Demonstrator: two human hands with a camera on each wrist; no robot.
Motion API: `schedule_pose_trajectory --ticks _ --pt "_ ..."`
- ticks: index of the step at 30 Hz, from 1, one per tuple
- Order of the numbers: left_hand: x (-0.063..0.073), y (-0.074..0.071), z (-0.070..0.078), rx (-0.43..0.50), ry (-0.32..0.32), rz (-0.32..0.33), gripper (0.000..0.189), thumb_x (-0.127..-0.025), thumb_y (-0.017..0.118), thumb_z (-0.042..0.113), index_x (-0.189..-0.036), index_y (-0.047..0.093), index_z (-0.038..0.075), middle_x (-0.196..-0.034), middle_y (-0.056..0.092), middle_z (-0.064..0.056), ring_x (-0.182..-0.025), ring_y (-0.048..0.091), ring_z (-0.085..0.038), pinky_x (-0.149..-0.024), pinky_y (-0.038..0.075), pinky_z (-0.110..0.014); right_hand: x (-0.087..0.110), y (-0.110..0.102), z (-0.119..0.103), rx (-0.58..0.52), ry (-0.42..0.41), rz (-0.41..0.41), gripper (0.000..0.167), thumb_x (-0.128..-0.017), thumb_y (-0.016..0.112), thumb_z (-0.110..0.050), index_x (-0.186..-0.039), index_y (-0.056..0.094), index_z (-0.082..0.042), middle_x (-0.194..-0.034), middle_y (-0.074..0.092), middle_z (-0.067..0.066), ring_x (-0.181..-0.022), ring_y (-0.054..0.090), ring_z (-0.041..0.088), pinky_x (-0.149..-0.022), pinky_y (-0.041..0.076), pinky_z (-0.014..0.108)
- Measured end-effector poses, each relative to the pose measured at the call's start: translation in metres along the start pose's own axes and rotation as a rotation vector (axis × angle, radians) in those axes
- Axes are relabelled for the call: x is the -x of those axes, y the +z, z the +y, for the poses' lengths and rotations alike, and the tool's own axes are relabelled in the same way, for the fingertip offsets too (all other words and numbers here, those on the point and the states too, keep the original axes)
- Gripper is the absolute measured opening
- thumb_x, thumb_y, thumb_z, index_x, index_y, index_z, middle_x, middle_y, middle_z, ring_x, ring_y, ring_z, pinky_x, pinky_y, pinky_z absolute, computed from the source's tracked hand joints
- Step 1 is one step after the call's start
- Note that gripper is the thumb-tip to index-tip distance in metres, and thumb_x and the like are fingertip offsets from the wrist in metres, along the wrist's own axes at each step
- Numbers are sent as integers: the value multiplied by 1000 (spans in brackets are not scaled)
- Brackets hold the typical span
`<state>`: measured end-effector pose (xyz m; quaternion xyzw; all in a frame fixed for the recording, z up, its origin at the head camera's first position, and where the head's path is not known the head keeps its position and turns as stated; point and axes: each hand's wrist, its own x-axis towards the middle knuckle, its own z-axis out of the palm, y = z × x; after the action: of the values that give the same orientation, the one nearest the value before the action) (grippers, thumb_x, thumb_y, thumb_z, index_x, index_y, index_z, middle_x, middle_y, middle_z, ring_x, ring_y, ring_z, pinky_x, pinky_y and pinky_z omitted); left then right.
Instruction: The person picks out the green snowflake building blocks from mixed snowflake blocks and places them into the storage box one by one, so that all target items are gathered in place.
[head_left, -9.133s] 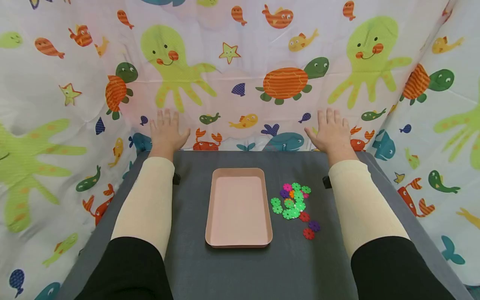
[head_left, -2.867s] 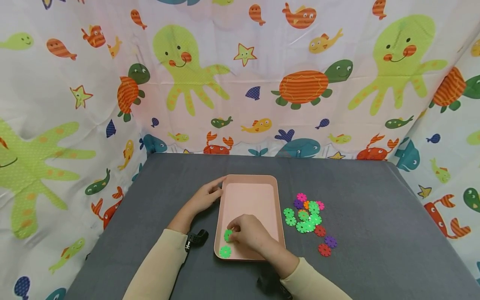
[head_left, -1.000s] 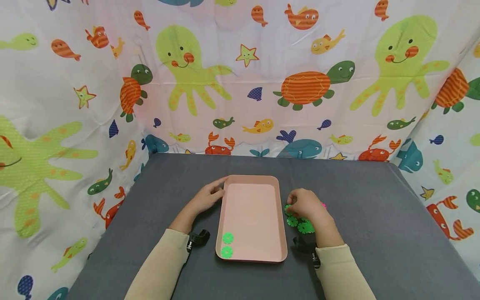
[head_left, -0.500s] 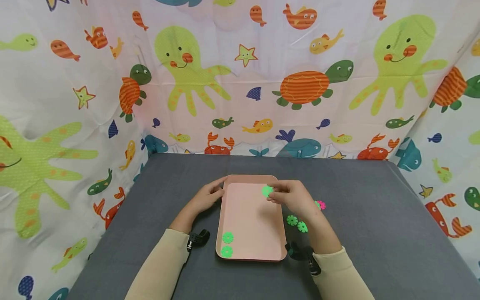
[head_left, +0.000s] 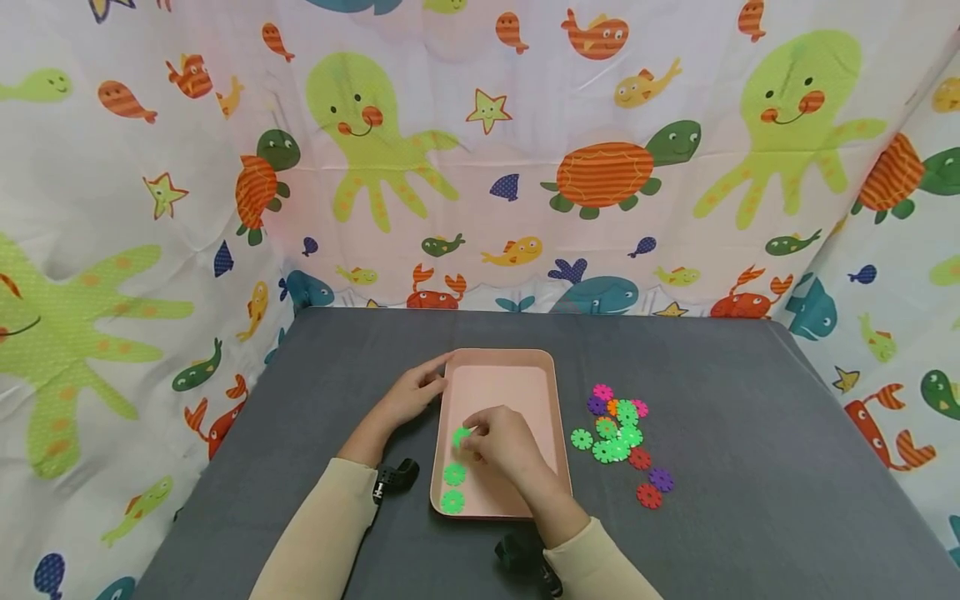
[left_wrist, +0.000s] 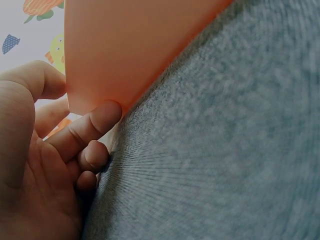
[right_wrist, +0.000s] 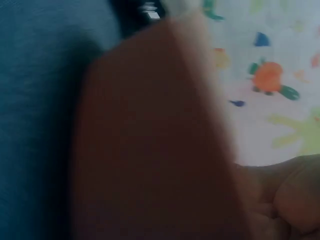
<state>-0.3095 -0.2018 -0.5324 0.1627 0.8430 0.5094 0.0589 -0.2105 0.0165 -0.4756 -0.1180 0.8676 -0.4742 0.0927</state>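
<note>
My left hand (head_left: 408,393) holds the pink tray (head_left: 549,433) at its far left side; in the left wrist view its bent fingers (left_wrist: 82,131) touch the tray's outer wall (left_wrist: 135,45). Over the tray's left part, my right hand (head_left: 504,442) pinches a green notched plastic disc (head_left: 460,437) between thumb and fingertips. Two more green discs lie in the near left part of the tray, one (head_left: 454,474) behind the other (head_left: 452,502), in line with the pinched one. The right wrist view is blurred and dark, with part of the hand (right_wrist: 305,195) at lower right and the disc hidden.
Right of the tray is a loose heap of notched discs (head_left: 617,450), mostly green, with pink, orange and purple ones. Red discs (head_left: 648,497) and a purple disc (head_left: 661,479) lie nearer. A grey cloth (head_left: 735,433) covers the table; a sea-animal curtain (head_left: 517,167) hangs behind.
My right hand took a green disc from the heap and carried it left over the tray, then nearer to the two placed discs. The left hand keeps its place at the tray.
</note>
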Motion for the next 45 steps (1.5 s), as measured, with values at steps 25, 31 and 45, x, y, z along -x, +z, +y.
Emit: schedule_pose_trajectory --ticks 25,31,45 --pt "0 1 0 17 13 6 53 -105 58 14 -157 45 15 -78 58 -22 -55 44 -14 -55 39 -31 2 -35 4 219 -116 50 26 -93 78 -16 -114 76 -2 -74 59 -2 -65 52 14 -59 44 30" --pt "0 0 0 25 2 -7 53 -105 58 14 -157 46 19 -75 57 -16 -55 45 -15 -55 39 -30 3 -93 27 195 26 130 26 -93 77 -16 -115 75 -2 -81 59 3 -68 51 18 -57 43 32" --pt "3 -2 8 -3 12 -7 53 -105 57 12 -157 45 13 -75 57 -20 -56 44 -13 -56 38 -30 17 -124 59 432 400 -17 22 -75 88 -15 -72 66 -12 -72 59 3 -68 55 22 -60 43 41"
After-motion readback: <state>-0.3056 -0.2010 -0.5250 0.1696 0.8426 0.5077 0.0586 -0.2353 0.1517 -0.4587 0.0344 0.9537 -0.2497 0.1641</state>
